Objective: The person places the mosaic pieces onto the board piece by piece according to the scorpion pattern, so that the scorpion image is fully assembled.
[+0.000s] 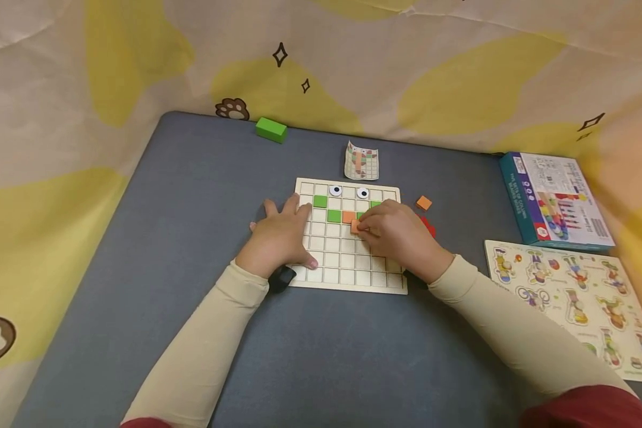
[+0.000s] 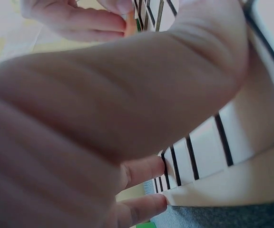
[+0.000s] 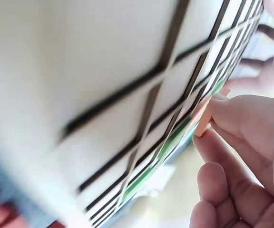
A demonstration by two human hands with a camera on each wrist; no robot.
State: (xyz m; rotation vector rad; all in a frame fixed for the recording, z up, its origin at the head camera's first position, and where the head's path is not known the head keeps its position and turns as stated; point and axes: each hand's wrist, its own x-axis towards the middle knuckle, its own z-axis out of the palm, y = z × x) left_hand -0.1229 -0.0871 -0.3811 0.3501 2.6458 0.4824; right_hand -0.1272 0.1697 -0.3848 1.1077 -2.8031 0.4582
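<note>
While the left hand (image 1: pixel 280 238) spreads wide along the left side of the grid board (image 1: pixel 346 260), its thumb on the lower squares, the right hand (image 1: pixel 401 232) pinches a small orange tile (image 1: pixel 355 226) between thumb and finger. The step in hand looks like setting that tile into the grid: it is tilted above the squares, close to an orange tile already laid (image 1: pixel 348 217); whether it touches the board cannot be told. The next move would seem to call for lining its edges up with one square, laying it flat and letting go without nudging the neighbouring green tiles (image 1: pixel 334 216).

Two googly eyes (image 1: pixel 335 190) lie near the board's top edge, with a pattern card (image 1: pixel 362 163) beyond. A loose orange tile (image 1: pixel 424 203) and red pieces (image 1: pixel 428 226) lie to the right, the latter partly hidden by the right hand, which also covers several squares. Farther right are a box (image 1: pixel 564 199) and a picture board (image 1: pixel 610 321); a green block (image 1: pixel 271 129) sits at the back.
</note>
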